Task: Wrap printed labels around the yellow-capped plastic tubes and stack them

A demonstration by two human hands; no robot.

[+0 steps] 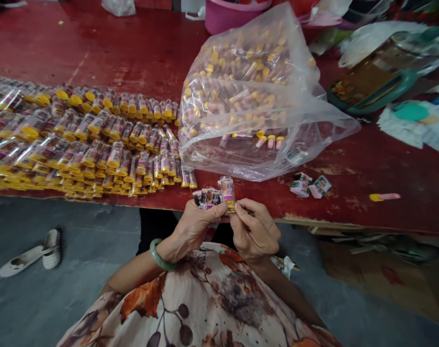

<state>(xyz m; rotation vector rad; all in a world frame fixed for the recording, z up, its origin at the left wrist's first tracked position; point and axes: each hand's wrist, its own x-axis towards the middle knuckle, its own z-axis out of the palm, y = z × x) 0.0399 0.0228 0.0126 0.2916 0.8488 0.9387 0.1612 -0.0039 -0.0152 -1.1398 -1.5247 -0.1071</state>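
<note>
My left hand [195, 221] is closed on a small stack of printed wrappers [209, 198] at the table's front edge. Beside the stack, a printed sleeve [227, 192] with pink and yellow lettering stands upright between my two hands. My right hand [255, 229] pinches its lower end between thumb and fingers; whether a tube is inside I cannot tell. In front of me lies a clear plastic bag [266, 103] full of small pink tubes with yellow caps. To the left, many wrapped tubes [114, 154] are piled in rows, yellow ends facing me.
Two small bundles of wrappers [300, 185] and a loose yellow-capped tube [384, 197] lie on the red table [352, 193] at right. A jug of brown liquid [378, 72] stands behind them. A pink basin [233, 14] is at the back; white shoes [51, 248] rest on the floor.
</note>
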